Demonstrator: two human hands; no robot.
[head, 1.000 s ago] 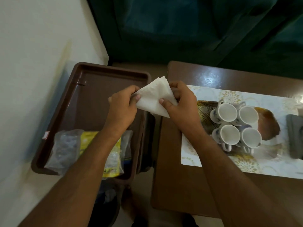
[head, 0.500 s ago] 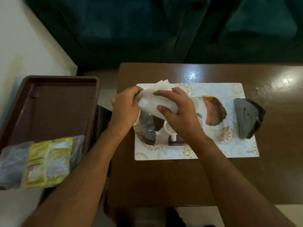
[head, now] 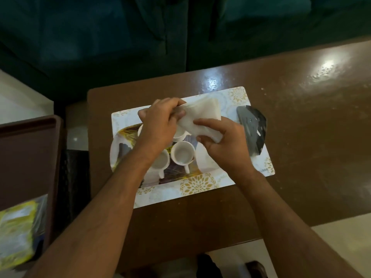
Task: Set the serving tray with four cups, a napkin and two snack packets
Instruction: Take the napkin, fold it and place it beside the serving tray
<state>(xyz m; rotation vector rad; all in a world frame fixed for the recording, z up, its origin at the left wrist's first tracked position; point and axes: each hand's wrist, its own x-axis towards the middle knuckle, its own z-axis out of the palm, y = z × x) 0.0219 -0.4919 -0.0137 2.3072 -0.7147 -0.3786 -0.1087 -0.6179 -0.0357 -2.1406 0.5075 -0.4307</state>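
A folded white napkin (head: pixel 200 115) is held by both hands above the serving tray (head: pixel 118 151), a patterned oval tray on a white and gold placemat (head: pixel 200 185). My left hand (head: pixel 160 121) pinches the napkin's left end, and my right hand (head: pixel 222 141) grips its right side. White cups stand on the tray below my hands: one cup (head: pixel 183 154) shows fully, another cup (head: pixel 160 160) is partly under my left wrist, and a third cup (head: pixel 180 135) shows only a rim. A yellow snack packet (head: pixel 16 229) lies in the brown bin at the lower left.
The brown bin (head: pixel 28 149) stands to the left of the brown wooden table (head: pixel 301 137). A dark grey object (head: pixel 253 129) lies on the placemat's right end. A dark green sofa (head: pixel 140 37) runs behind the table.
Both hands carried the napkin from above the brown bin rightward to above the cups on the tray. The view swung right with them, pushing the bin to the left edge.
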